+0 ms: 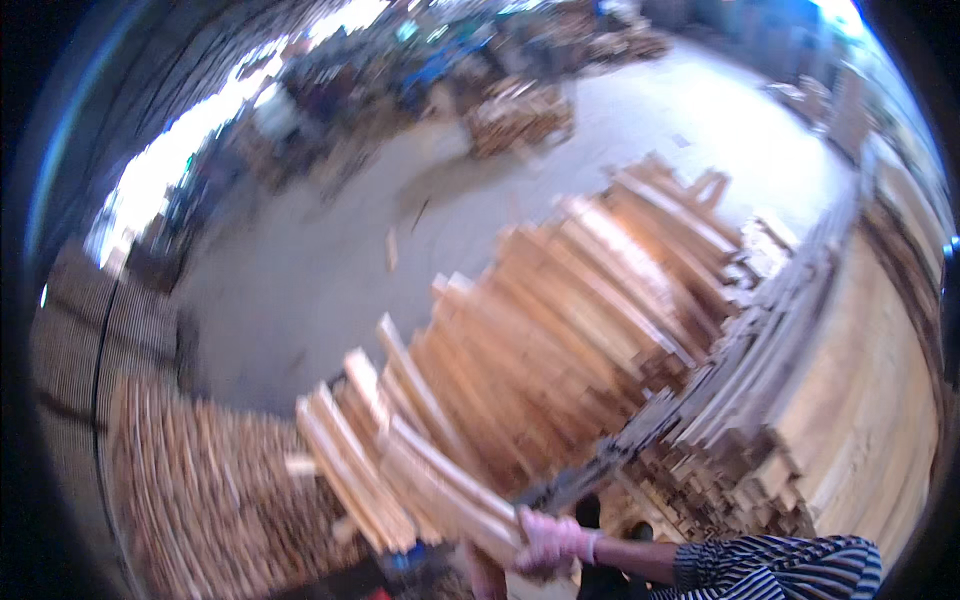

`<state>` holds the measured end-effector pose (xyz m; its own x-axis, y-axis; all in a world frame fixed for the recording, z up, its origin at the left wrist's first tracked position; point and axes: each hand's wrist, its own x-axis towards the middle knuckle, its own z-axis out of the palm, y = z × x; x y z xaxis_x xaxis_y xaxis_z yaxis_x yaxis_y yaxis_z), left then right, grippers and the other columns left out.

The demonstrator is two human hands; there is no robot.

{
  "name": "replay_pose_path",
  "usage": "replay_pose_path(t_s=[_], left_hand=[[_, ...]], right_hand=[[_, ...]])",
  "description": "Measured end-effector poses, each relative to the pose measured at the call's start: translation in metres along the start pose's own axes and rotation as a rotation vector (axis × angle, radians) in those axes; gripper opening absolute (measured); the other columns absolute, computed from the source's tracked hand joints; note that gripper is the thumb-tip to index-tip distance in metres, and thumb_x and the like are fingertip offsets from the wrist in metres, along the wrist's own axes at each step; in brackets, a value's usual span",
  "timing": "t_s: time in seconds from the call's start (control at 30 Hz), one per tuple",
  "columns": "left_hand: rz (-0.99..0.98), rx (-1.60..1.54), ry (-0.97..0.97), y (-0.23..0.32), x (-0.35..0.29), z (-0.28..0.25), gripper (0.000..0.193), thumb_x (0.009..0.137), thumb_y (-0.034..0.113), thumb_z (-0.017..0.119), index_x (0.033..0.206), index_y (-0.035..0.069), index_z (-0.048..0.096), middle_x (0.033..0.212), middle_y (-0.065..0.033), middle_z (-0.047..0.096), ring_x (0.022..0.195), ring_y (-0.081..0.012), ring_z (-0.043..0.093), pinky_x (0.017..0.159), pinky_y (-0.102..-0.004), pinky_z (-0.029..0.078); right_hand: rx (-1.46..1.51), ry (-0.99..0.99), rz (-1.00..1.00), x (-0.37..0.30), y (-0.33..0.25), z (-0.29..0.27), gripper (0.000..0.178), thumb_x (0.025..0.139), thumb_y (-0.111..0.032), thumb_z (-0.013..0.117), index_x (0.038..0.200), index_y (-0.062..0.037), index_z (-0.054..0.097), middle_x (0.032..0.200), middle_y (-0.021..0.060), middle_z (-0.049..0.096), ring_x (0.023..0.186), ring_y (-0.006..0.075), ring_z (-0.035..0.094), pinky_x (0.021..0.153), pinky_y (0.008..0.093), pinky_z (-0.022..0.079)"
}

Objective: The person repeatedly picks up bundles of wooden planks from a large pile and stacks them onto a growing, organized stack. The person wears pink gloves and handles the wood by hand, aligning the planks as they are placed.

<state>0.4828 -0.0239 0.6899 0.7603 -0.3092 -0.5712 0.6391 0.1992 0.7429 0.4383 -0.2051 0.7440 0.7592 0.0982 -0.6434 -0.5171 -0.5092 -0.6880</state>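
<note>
Near the lower edge, my right hand in a pink glove is closed round the near end of a wooden board. The board slants away to the upper left, over a stack of pale strips. Part of my left arm shows at the bottom edge beside the board's near end; the fingers of my left hand are hidden. Beyond the board lies a long pile of planks, fanned side by side. The picture is smeared by motion.
Stacked thin slats fill the lower left. On the right stands a tall stack of long boards. A smaller wood pile sits on the grey floor farther off, with a loose wood piece nearer.
</note>
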Motion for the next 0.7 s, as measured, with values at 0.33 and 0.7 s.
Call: replay_pose_path(t_s=[0.33,0.7], left_hand=[[0.195,0.375,-0.250,0.096,-0.039,0.172,0.082,0.097,0.059,0.051,0.155,0.003,0.032,0.150,-0.0163,0.046,0.134,-0.0317,0.049,0.113,-0.0481,0.041],[0.620,0.458,-0.565,0.147,-0.148,0.334,0.090,0.090,0.056,0.065,0.153,0.000,0.032,0.147,-0.0191,0.046,0.130,-0.0324,0.052,0.109,-0.0482,0.045]], right_hand=[[0.278,0.411,-0.164,-0.113,-0.057,-0.110,0.116,0.066,-0.068,0.080,0.150,-0.0028,0.034,0.142,0.0249,0.052,0.134,0.0390,0.052,0.109,0.0475,0.043],[0.298,1.098,-0.438,-0.373,-0.073,-0.179,0.115,0.070,-0.051,0.084,0.156,-0.0035,0.024,0.143,0.0247,0.049,0.131,0.0392,0.053,0.106,0.0424,0.047]])
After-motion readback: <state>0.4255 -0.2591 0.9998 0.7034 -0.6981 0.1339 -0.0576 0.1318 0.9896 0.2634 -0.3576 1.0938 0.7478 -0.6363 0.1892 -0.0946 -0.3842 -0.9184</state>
